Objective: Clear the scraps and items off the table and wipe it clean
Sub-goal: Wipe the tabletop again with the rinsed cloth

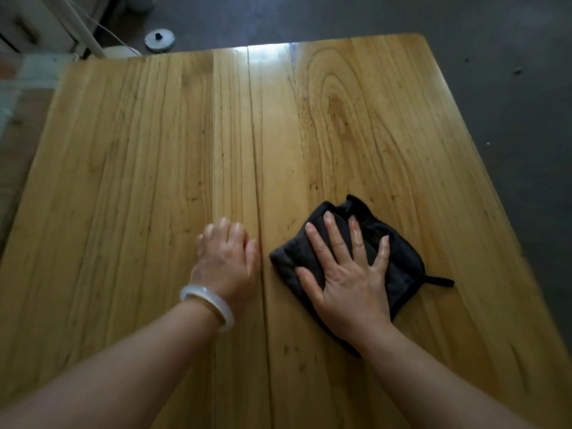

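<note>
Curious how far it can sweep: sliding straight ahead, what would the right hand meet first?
Apparently nothing: beyond the right hand and black cloth lies bare table to its far edge.
</note>
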The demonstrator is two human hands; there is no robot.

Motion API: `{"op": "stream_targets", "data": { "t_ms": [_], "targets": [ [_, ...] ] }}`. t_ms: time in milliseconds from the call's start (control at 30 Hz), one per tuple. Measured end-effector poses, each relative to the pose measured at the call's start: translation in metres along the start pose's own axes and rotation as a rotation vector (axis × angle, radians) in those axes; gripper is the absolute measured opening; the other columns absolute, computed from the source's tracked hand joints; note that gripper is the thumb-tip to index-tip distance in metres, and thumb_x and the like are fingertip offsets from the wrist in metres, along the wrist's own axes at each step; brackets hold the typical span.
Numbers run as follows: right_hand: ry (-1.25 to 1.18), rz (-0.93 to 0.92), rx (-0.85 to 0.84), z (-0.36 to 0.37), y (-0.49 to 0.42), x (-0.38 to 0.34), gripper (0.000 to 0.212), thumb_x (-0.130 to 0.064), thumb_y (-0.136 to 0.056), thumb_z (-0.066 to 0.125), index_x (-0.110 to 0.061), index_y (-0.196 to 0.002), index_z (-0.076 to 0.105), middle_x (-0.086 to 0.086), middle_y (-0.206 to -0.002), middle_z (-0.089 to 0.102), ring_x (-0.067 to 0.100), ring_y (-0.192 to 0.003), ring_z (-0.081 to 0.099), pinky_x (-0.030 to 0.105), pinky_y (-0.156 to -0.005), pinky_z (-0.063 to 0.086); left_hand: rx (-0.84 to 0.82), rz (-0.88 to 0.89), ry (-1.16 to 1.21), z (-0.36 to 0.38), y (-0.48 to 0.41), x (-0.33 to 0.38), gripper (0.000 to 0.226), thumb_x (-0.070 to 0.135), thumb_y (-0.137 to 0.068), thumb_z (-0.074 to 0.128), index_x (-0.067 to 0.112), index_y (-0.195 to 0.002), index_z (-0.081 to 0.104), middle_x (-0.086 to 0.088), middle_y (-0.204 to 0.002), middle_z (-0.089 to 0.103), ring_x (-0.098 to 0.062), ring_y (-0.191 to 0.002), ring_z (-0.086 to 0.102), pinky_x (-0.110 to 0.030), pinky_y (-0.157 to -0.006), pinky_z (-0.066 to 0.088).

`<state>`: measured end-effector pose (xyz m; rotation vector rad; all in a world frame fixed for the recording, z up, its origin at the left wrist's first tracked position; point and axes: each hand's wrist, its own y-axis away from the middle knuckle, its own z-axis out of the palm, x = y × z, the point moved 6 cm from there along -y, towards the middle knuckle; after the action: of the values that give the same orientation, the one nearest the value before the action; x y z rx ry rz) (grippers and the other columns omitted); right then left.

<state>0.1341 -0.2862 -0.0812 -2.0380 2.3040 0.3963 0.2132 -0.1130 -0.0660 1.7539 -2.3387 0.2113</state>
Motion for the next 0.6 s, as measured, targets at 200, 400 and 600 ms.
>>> {"op": "stream_targets", "data": {
  "t_ms": [200,400,600],
  "targets": [
    [0.046,-0.135,-0.033,0.003,0.004,-0.011,0.066,-0.065,-0.096,0.024,-0.04,-0.156,0.017,-0.008,-0.166,0.009,0.025,-0.153,0.001,0.069,-0.115,0.004,0.044,0.028,-0.036,0.012,0.022,-0.001,0.031,0.032,-0.086,0.028,0.012,-0.082,0.051,-0.009,-0.084,0.046,-0.027,-0.075,0.044,-0.041,-0.069,0.042],
    [0.104,-0.325,-0.112,-0.005,-0.031,-0.015,0.067,-0.071,-0.094,0.015,-0.047,-0.155,0.003,-0.015,-0.164,-0.006,0.019,-0.152,-0.013,0.063,-0.117,-0.004,0.164,0.067,-0.071,0.013,0.022,0.001,0.02,0.028,-0.082,0.034,0.014,-0.08,0.048,-0.009,-0.081,0.045,-0.025,-0.07,0.04,-0.036,-0.062,0.041],
    [0.13,-0.383,-0.124,-0.01,-0.082,-0.018,0.068,-0.072,-0.092,0.014,-0.048,-0.154,0.003,-0.017,-0.164,-0.006,0.017,-0.152,-0.011,0.06,-0.118,-0.007,0.174,0.053,-0.133,0.016,0.022,0.001,0.016,0.031,-0.079,0.035,0.018,-0.087,0.041,-0.006,-0.083,0.043,-0.02,-0.074,0.033,-0.036,-0.063,0.042]
  ]
}}
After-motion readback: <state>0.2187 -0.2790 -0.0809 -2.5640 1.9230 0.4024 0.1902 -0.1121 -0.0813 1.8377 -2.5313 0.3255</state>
